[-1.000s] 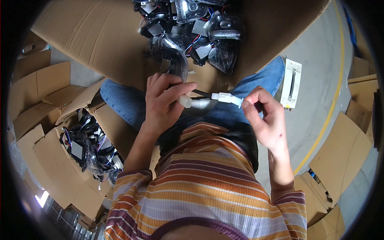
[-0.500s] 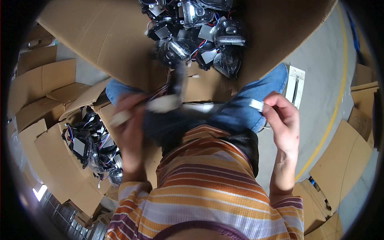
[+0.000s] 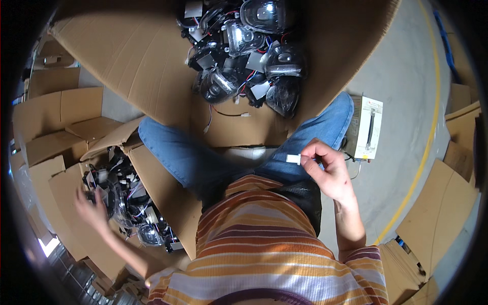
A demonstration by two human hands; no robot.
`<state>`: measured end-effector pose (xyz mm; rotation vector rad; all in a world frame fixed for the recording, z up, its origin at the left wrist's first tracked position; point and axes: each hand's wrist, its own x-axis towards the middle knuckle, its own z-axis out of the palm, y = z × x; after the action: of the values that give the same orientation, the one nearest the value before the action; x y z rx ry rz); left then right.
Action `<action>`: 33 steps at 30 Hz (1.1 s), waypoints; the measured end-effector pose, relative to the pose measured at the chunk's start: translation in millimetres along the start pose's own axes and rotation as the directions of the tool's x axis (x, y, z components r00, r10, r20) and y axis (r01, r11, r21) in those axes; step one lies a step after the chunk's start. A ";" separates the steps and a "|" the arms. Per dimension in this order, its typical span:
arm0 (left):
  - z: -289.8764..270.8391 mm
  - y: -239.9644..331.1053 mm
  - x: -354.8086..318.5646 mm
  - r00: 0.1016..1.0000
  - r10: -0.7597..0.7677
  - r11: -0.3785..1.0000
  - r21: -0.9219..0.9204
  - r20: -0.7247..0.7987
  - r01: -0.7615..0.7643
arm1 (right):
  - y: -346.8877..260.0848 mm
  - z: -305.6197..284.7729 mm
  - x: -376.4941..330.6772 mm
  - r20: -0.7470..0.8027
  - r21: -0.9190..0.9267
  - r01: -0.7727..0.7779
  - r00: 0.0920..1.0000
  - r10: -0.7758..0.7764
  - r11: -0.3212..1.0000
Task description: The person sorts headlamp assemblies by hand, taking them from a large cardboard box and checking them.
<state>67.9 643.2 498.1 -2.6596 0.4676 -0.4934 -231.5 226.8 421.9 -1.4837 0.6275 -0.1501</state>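
Observation:
My right hand (image 3: 329, 170) is closed in a pinch on a small white connector (image 3: 293, 158), holding it above my right thigh. Over at the left, my left hand (image 3: 91, 207) is above a cardboard box of lamp units; it is somewhat blurred, but its fingers look apart. Beside those fingers lie dark lamp units with clear lenses (image 3: 148, 234), tangled among wires and white plugs. Whether the fingertips touch one of them, I cannot tell. In front of me, a large open carton (image 3: 137, 61) holds several more black lamp units (image 3: 218, 85) with clear lenses, silver patches and coloured wires.
A white-faced metal device (image 3: 368, 129) with a dark handle stands on the floor beyond my right knee, a cable running from it. Opened cardboard boxes (image 3: 432, 203) line the right side, past a yellow floor line (image 3: 424, 152). More cartons (image 3: 38, 114) stand at the left.
My left hand has swung from in front of me out to the left box; the blurred dark and pale things near it no longer show there. My right hand has moved lower and inward with the connector.

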 end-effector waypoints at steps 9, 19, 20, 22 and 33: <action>-30.8 467.8 52.9 0.460 0.708 -0.031 -0.674 -0.536 -0.738 | 13.2 -26.0 -21.6 -0.093 0.022 -0.069 0.993 0.070 0.997; 24.2 580.4 32.4 0.202 0.965 0.153 -0.263 -0.170 -0.953 | 38.8 -51.5 -18.1 -0.209 0.171 -0.165 0.957 0.199 0.971; 24.1 577.6 36.4 0.222 0.952 0.133 -0.368 -0.212 -0.920 | 40.4 -54.3 -17.4 -0.215 0.170 -0.162 0.956 0.197 0.972; 17.5 563.2 57.5 0.262 0.915 0.104 -0.448 -0.307 -0.888 | 41.6 -61.1 -15.5 -0.230 0.161 -0.154 0.955 0.189 0.975; -7.4 559.9 119.3 -0.253 0.910 -0.368 -0.357 -0.329 -0.859 | 46.7 -63.8 -7.9 -0.186 0.161 -0.110 0.972 0.140 0.981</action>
<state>31.4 109.5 294.1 -1.4138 2.7109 0.4558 -281.6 179.6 382.2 -1.2887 0.8498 -0.2429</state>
